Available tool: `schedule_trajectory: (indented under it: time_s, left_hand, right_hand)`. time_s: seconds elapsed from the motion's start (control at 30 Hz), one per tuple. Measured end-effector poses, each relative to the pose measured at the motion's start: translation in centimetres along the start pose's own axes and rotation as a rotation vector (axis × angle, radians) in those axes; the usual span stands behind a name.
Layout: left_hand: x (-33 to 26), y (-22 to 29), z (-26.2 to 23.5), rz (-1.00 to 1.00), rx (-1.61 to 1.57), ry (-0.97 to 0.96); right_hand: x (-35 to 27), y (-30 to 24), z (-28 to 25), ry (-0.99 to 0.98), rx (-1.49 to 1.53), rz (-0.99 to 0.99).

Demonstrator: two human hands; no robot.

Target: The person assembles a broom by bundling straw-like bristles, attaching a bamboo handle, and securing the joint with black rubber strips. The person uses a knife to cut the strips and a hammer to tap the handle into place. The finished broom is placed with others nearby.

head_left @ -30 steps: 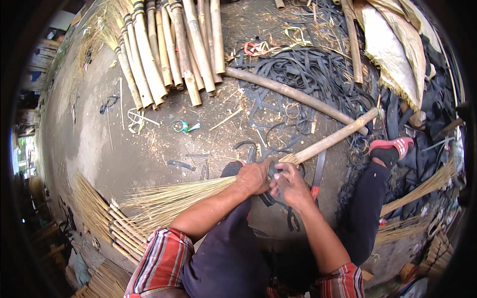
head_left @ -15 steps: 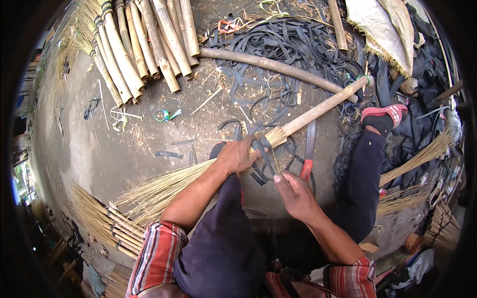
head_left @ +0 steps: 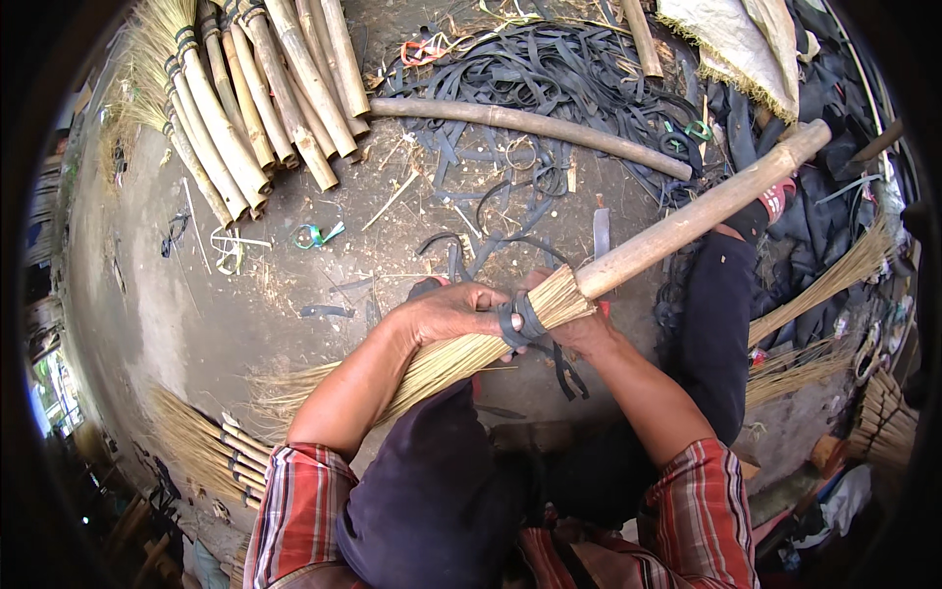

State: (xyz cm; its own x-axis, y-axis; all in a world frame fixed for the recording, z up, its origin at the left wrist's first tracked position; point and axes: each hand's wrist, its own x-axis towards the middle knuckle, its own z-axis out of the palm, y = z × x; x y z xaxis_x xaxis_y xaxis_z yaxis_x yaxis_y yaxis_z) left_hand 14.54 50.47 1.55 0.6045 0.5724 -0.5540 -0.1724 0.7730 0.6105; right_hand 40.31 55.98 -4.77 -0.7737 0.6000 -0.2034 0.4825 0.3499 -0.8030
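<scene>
A straw broom with a pale wooden handle (head_left: 706,211) lies slanted across my lap, its straw (head_left: 432,373) spreading to the lower left. Black rubber strip (head_left: 525,319) circles the straw just below the cut ends. My left hand (head_left: 446,314) is closed on the straw at the binding, thumb pressed on the rubber. My right hand (head_left: 587,329) reaches beneath the broom, some fingertips showing on its far side, closed where the strip passes round; most of its fingers are hidden. Behind the broom, a flat blade (head_left: 601,231) lies on the ground, its red handle mostly covered.
Several brooms (head_left: 265,88) lie at the upper left, more (head_left: 235,452) at the lower left. A heap of black rubber strips (head_left: 549,74) fills the far middle, a loose pole (head_left: 530,128) before it. A pale sack (head_left: 736,49) and loose straw (head_left: 824,285) are on the right.
My right hand has moved from pulling the strip out on the near side to under the broom. The handle's far end has swung right and come closer. More rubber circles the straw.
</scene>
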Motion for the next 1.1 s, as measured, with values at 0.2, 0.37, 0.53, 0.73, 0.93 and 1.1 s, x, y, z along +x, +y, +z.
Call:
schedule_trajectory:
  time_s: [0.2, 0.37, 0.53, 0.73, 0.93, 1.1]
  left_hand:
    - [2.3, -2.6, -1.2, -0.030, 0.626, 0.585]
    - [3.9, -4.7, -0.1, -0.003, 0.831, 0.757]
    - [3.8, -4.4, 0.5, -0.022, 0.909, 0.758]
    - [4.0, -4.7, 0.0, -0.059, 0.887, 0.731]
    - [4.2, -4.8, 0.2, 0.011, 0.935, 0.767]
    - [4.0, -4.6, -1.3, -0.097, 0.685, 0.656]
  right_hand:
    - [2.3, -2.5, -4.7, -0.371, -0.138, 0.312]
    - [4.1, -4.7, -5.7, 0.023, -0.264, -0.016]
    - [7.8, -5.0, -4.5, -0.192, -0.528, -0.081]
    - [8.8, -5.8, -4.5, -0.300, -0.630, -0.145]
    - [9.4, -6.9, -3.7, -0.492, -0.404, 0.230]
    - [6.1, -5.0, -5.1, -0.421, -0.008, 0.224]
